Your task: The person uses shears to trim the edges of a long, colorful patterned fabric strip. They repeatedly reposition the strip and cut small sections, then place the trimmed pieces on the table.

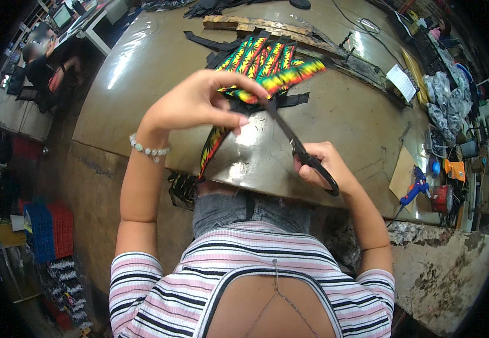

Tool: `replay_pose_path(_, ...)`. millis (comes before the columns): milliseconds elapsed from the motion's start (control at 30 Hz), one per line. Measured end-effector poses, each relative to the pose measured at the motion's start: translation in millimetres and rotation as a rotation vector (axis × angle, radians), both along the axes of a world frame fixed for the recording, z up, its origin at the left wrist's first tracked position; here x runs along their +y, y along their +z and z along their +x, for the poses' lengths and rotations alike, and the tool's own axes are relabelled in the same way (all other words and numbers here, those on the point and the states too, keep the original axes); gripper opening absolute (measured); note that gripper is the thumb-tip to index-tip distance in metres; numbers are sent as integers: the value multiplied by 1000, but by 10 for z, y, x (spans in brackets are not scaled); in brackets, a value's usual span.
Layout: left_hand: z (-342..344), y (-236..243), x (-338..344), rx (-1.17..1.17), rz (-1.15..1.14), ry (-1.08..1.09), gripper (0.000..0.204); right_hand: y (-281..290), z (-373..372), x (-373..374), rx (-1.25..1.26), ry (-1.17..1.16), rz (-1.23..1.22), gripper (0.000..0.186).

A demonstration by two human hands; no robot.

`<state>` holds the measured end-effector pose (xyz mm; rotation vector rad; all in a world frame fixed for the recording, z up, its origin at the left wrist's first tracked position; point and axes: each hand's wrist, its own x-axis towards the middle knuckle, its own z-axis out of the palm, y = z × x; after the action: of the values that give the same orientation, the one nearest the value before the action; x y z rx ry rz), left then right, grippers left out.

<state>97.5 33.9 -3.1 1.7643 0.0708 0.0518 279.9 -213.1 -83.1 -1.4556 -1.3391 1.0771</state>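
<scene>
1. Red, yellow, green and black patterned strips (250,59) lie piled on the shiny table (143,101), head view, just beyond the hands.
2. Left hand (196,104) above the near side of the pile; thumb and index finger parted. One blurred strip (298,76) slants from behind its index finger; cannot tell whether the other fingers pinch it.
3. Another patterned strip (212,149) hangs below this hand, toward the table's near edge.
4. Right hand (324,163): fingers curled round the handles of black scissors (298,148), tip near the left index finger.
5. Containers: blue crate (37,234) and red crate (61,225) side by side, lower left; contents unclear. Clear plastic bags (444,93) heaped far right; contents unreadable.
6. Blue glue gun (416,188) on the table's right side.
</scene>
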Motion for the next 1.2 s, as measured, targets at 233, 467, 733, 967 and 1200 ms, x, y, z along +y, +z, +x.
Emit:
replay_pose_path(233, 301, -96, -243, -284, 445, 394, 91, -235, -897, 529, 684, -350, 61, 44)
replay_pose_path(467, -53, -86, -383, -219, 176, 246, 29, 216, -599, 787, 401, -559, 558, 29)
replay_pose_path(733, -458, 5, -94, -202, 156, 130, 48, 21, -479, 375, 332, -102, 67, 99)
replay_pose_path(967, -384, 42, -54, 5, 131, -70, 61, 181, -169, 156, -90, 399, -138, 75)
replay_pose_path(1200, -185, -156, -68, 85, -16, -169, 65, 271, -24, 249, -207, 466, -72, 76)
